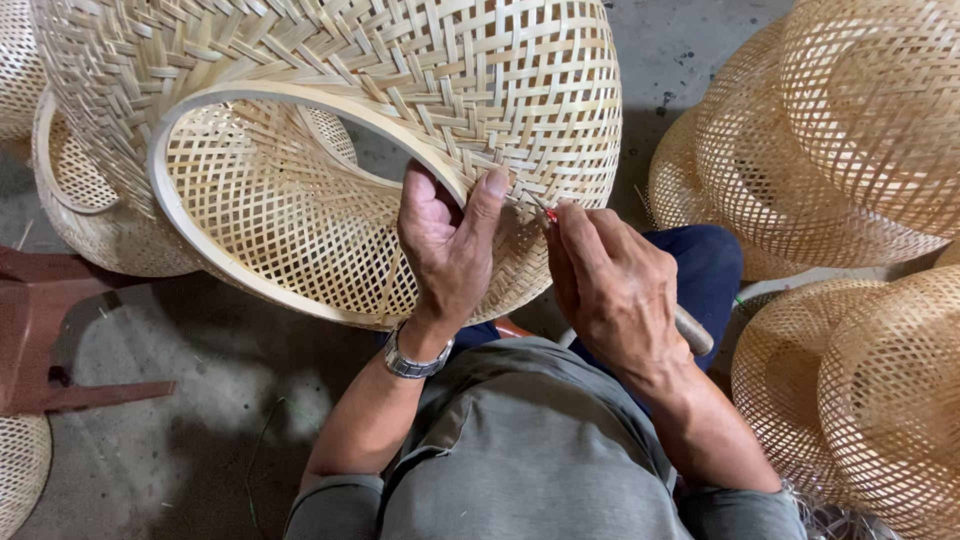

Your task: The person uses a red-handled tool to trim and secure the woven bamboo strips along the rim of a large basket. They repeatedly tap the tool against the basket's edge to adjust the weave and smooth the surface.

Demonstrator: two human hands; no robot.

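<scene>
The left hand clamps the basket rim, thumb at twelve o'clock steadying the weave, so the right hand, closed round a tool, can work beside it.

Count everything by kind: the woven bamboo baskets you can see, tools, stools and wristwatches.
Woven bamboo baskets: about 8, one gripped by the left hand; stacked ones overlap
Wooden-handled tool, in the right hand: 1
Red-brown stool: 1
Wristwatch: 1
Total: about 11
</scene>
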